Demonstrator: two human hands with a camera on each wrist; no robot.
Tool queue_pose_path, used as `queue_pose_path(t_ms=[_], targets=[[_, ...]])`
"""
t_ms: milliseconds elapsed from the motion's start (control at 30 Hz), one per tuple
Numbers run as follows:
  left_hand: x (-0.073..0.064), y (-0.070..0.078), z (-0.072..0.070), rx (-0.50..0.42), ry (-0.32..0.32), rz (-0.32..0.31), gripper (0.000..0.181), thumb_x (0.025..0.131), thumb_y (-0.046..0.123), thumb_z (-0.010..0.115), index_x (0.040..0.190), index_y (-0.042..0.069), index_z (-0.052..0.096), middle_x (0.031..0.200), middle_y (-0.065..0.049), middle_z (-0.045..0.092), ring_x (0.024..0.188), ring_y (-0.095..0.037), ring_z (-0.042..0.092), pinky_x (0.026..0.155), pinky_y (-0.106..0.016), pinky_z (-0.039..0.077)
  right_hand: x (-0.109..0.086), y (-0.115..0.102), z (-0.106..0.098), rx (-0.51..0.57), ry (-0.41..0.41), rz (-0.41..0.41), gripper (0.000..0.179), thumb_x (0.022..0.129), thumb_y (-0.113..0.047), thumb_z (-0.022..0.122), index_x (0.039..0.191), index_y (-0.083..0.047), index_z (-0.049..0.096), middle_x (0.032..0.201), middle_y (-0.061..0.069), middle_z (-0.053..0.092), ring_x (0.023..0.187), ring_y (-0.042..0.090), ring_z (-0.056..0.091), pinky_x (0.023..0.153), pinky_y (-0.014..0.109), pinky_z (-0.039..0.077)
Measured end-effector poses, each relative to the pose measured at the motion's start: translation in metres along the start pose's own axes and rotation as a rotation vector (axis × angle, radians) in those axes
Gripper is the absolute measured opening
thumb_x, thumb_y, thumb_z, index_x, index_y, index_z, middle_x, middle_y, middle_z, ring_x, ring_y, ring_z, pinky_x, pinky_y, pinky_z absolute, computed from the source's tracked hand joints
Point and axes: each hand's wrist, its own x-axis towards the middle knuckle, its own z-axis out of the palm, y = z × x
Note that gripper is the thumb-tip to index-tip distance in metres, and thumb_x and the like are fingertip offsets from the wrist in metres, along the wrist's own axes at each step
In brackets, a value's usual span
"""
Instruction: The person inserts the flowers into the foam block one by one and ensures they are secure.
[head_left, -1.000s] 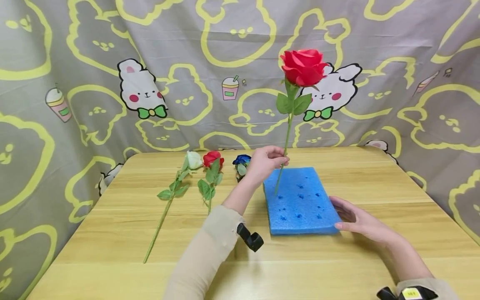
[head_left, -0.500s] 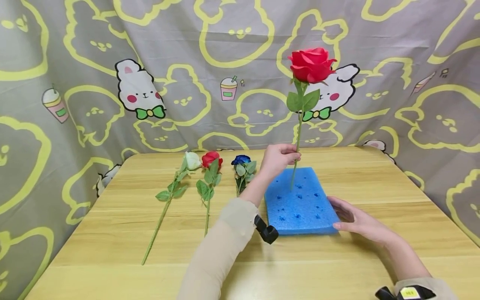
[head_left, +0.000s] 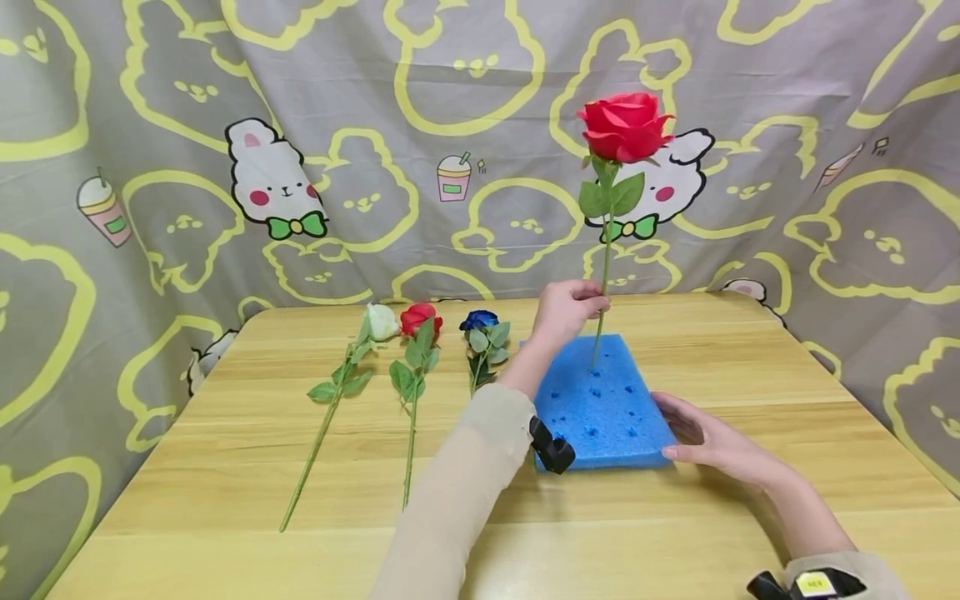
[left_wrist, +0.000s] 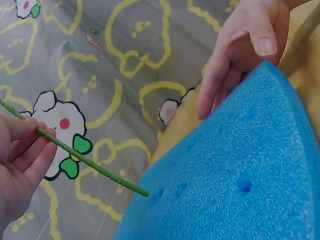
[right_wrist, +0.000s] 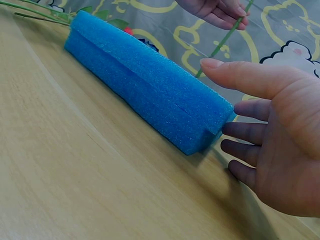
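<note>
My left hand [head_left: 564, 312] pinches the green stem of a tall red rose [head_left: 625, 129] between thumb and fingers. The rose stands nearly upright above the blue foam block [head_left: 607, 417], bloom up. In the left wrist view the lower end of the stem [left_wrist: 120, 181] is close to a hole in the block's top; whether it touches, I cannot tell. My right hand [head_left: 720, 442] rests at the block's front right corner, thumb at the near edge and fingers along the right side. Its fingers look fairly straight in the right wrist view. Several small holes mark the foam.
Left of the block a white rose [head_left: 382, 322], a second red rose [head_left: 422, 319] and a blue rose [head_left: 478, 320] lie on the wooden table [head_left: 187, 500]. My left sleeve covers part of the blue rose's stem. A patterned grey curtain [head_left: 360, 83] hangs behind the table.
My left hand has moved right and slightly away with the red rose, which is now more upright. The stem's end has shifted towards the block's far part. The right hand has stayed at the corner.
</note>
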Motion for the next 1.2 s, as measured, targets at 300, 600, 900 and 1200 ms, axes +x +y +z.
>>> queue_pose_path(t_ms=[300, 600, 900, 1200], targets=[[0.013, -0.006, 0.012, -0.003, 0.03, 0.001, 0.021, 0.086, 0.007, 0.067, 0.105, -0.003, 0.069, 0.096, -0.012, 0.071, 0.084, -0.021, 0.069, 0.069, -0.019, 0.054, 0.0, -0.002, 0.001, -0.012, 0.001, 0.001, 0.069, 0.091, -0.002, 0.057, 0.143, 0.012, 0.015, 0.145, 0.037, 0.016, 0.119, -0.017, 0.032, 0.095, 0.005, 0.028], [0.01, -0.012, 0.019, 0.004, 0.028, 0.018, 0.02, 0.087, 0.007, 0.066, 0.104, -0.001, 0.07, 0.098, -0.011, 0.07, 0.086, -0.019, 0.068, 0.07, -0.019, 0.053, -0.002, 0.001, 0.004, 0.0, -0.012, 0.004, 0.068, 0.091, -0.002, 0.056, 0.144, 0.012, 0.014, 0.145, 0.038, 0.015, 0.12, -0.017, 0.032, 0.095, 0.006, 0.028], [0.012, -0.018, 0.025, -0.034, 0.037, 0.012, 0.017, 0.086, 0.005, 0.066, 0.101, -0.003, 0.07, 0.096, -0.013, 0.071, 0.087, -0.021, 0.068, 0.069, -0.019, 0.054, -0.003, 0.001, 0.002, -0.021, 0.011, 0.001, 0.068, 0.091, -0.003, 0.056, 0.144, 0.012, 0.015, 0.145, 0.037, 0.016, 0.119, -0.018, 0.031, 0.095, 0.006, 0.028], [0.01, -0.021, 0.026, -0.02, 0.018, -0.014, 0.018, 0.087, 0.007, 0.066, 0.102, -0.001, 0.07, 0.097, -0.012, 0.071, 0.086, -0.021, 0.068, 0.07, -0.02, 0.054, -0.002, 0.001, 0.002, -0.016, 0.005, -0.007, 0.068, 0.091, -0.002, 0.056, 0.143, 0.013, 0.014, 0.145, 0.038, 0.015, 0.12, -0.017, 0.031, 0.096, 0.006, 0.028]])
